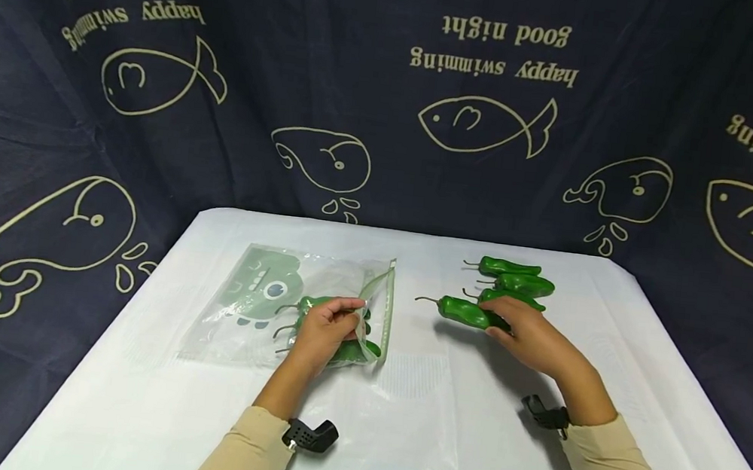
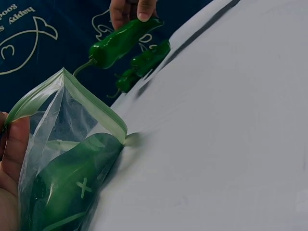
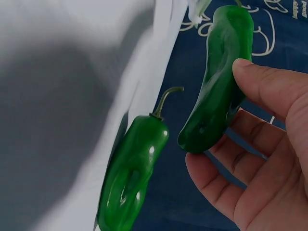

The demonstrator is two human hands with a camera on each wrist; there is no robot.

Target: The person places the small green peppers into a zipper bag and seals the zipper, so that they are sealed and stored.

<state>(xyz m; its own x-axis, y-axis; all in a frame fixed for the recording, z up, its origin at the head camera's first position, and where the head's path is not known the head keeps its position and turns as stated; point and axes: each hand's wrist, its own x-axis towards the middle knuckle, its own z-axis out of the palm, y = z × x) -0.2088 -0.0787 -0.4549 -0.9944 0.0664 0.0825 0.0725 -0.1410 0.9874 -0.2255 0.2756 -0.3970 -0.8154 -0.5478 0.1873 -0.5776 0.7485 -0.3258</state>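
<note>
My left hand (image 1: 326,332) pinches the upper layer of a clear zip bag (image 1: 203,336) at its mouth, which gapes toward the right. Green peppers (image 1: 311,304) lie inside the bag, their stems pointing left and partly covered by the hand. In the left wrist view, one pepper (image 2: 67,185) shows through the plastic below the green zip strip (image 2: 98,108). With thumb and fingers, my right hand (image 1: 533,339) holds a long green pepper (image 1: 463,311) by its tip end, stem toward the bag. The right wrist view shows the thumb on one side of this pepper (image 3: 219,82).
Three more green peppers (image 1: 525,284) lie in a row behind the right hand, stems to the left. The white table (image 1: 391,441) has a dark blue cloth (image 1: 381,182) with fish drawings behind it. A green cartoon figure (image 1: 259,284) is printed on the bag.
</note>
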